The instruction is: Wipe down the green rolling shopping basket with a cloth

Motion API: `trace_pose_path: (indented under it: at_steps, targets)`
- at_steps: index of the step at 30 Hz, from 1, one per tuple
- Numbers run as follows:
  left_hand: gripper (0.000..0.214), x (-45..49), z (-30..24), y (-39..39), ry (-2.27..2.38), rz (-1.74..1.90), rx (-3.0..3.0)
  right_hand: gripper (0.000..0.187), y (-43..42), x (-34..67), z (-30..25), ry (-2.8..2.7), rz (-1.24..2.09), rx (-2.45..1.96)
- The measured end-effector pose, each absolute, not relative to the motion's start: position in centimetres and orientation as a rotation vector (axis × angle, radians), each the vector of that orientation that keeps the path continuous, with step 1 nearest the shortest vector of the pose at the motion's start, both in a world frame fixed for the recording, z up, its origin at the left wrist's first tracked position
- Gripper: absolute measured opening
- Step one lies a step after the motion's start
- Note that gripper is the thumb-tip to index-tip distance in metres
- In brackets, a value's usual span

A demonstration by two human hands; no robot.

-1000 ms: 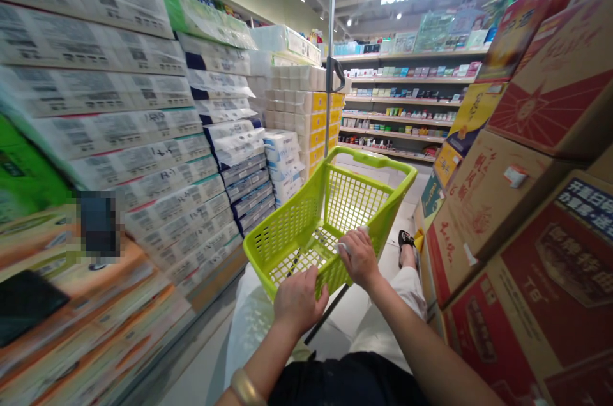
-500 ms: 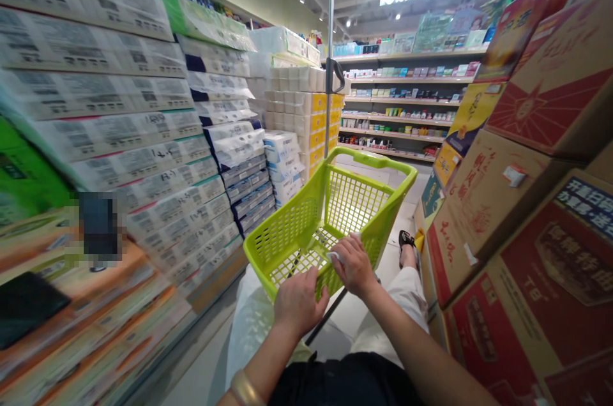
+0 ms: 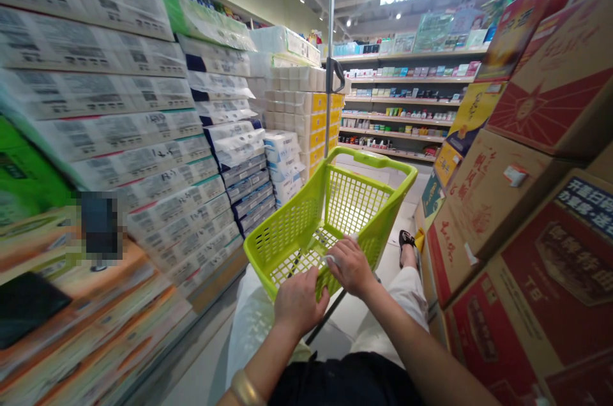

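Observation:
A bright green plastic shopping basket (image 3: 287,237) with lattice walls stands tilted between my knees, its handle end (image 3: 373,159) away from me. My left hand (image 3: 299,304) lies over its near rim, fingers bent down over the edge and thumb on the right side. Just to the right, my right hand (image 3: 352,265) is at the near right corner, fingers curled on a small crumpled white tissue (image 3: 331,259). The tissue pokes out on the left of those fingers and its far part is hidden. Inside, the basket shows only its white-looking lattice floor (image 3: 306,262).
Tall stacks of wrapped paper packs (image 3: 158,138) line the left. Liquor cartons (image 3: 483,202) rise on the right. A dark phone-like object (image 3: 31,304) lies on orange packs. A metal pole (image 3: 330,23) stands beyond the basket, before shelves (image 3: 397,103) of small goods.
My right hand has slid slightly left and down along the basket's rim, with the white tissue. My left hand and the basket have stayed in place.

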State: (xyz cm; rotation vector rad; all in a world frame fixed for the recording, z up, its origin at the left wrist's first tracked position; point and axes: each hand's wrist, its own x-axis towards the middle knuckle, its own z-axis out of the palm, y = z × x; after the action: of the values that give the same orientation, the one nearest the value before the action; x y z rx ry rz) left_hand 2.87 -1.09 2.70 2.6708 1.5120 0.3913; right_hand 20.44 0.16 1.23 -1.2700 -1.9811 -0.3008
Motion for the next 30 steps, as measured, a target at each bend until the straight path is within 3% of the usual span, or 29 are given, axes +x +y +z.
trace_pose_path:
  at_steps: [8, 13, 18, 24, 30]
  targets:
    - [0.025, 3.4, 2.7, -1.2, 1.539, 0.368, 2.667, 0.017, 1.4, 21.9, 1.2, -1.695, -0.398, -1.474]
    - [0.027, 3.0, 2.7, -1.1, 1.532, 0.375, 2.663, 0.014, -0.5, 17.4, 0.5, -1.818, -0.270, -1.359]
    - [0.021, 2.6, 2.7, -1.1, 1.528, 0.392, 2.673, 0.015, 0.1, 20.3, 1.6, -2.032, -0.294, -1.248]
    - [0.024, 3.2, 2.6, -1.1, 1.532, 0.378, 2.651, 0.017, 0.8, 21.6, 1.5, -1.823, -0.351, -1.412]
    - [0.026, 2.9, 2.4, -1.1, 1.514, 0.380, 2.669, 0.015, -0.8, 18.5, 0.6, -1.823, -0.305, -1.305]
